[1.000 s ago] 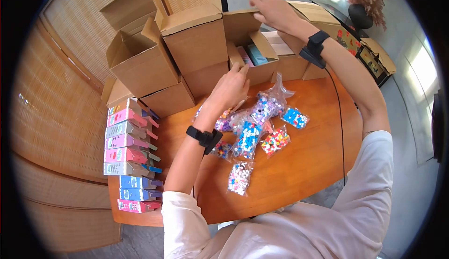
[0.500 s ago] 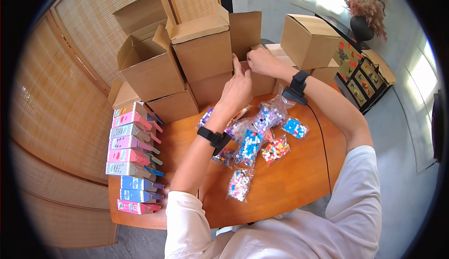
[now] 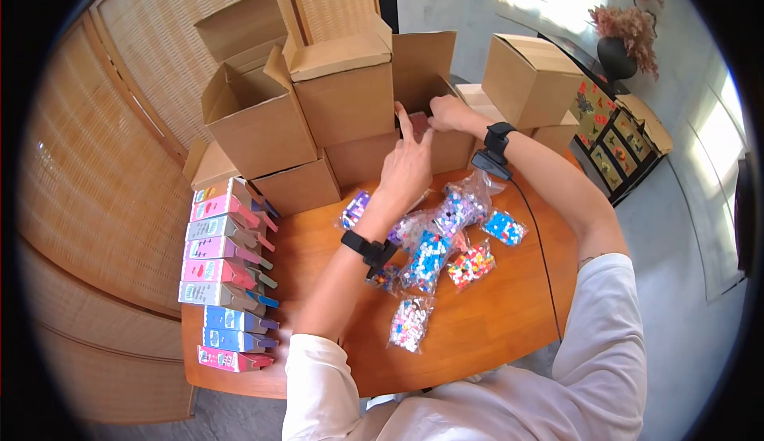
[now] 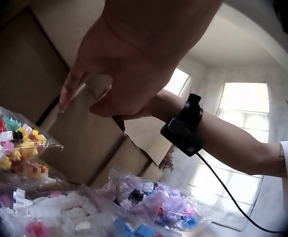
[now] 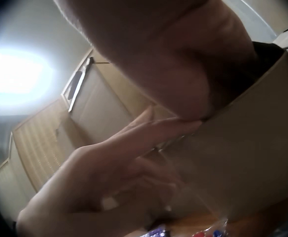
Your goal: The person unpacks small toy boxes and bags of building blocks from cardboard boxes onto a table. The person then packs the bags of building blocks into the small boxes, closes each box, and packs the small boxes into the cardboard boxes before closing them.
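Note:
At the middle back stands an open cardboard box, its rear flap raised and something pink inside. My left hand is at its front left edge, index finger stretched toward the neighbouring box; in the left wrist view the left hand has its fingers spread. My right hand reaches over the rim with its fingertips down inside. The right wrist view shows the right hand dipping behind the cardboard wall, fingers hidden, so any hold cannot be told. The left hand's fingers lie close beside it.
Clear bags of colourful small pieces lie mid-table. A row of pink, grey and blue cartons lines the left edge. Other cardboard boxes are stacked at the back left, and another box at the right. A black cable trails from the right wrist.
My right hand has come down from the raised flap into the box opening. The left hand stays by the box's front edge, its fingers more spread. The view has shifted slightly.

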The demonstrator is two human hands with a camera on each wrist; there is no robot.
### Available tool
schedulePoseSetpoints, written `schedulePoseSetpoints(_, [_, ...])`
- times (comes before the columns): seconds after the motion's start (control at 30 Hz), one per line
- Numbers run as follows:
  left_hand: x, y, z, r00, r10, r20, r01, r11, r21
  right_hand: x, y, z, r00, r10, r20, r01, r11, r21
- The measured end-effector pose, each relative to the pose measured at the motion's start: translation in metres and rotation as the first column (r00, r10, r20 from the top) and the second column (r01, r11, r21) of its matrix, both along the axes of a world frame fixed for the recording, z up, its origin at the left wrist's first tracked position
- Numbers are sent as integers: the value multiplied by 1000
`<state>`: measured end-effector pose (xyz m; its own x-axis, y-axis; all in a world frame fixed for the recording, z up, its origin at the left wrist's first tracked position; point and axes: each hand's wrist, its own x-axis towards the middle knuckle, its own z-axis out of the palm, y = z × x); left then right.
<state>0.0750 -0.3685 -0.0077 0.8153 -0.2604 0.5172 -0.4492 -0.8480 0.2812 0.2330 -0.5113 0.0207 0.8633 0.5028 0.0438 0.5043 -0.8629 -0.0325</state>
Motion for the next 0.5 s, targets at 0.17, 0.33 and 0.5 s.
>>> schedulePoseSetpoints(0.17, [-2,2,-6,999,-18,-32,18,1000,1,17,23,-2,961,-159,-227,178,982,63])
schedulePoseSetpoints(0.33, [-2,7,-7,999,-36,-20,36,999,-11,62,47,-39,909,-164,-383,154,986,-56])
schedulePoseSetpoints(0.5, [-6,9,-2,992,-83,-91,78,995,-59,50,50,-45,962,-137,-236,94,979,-184])
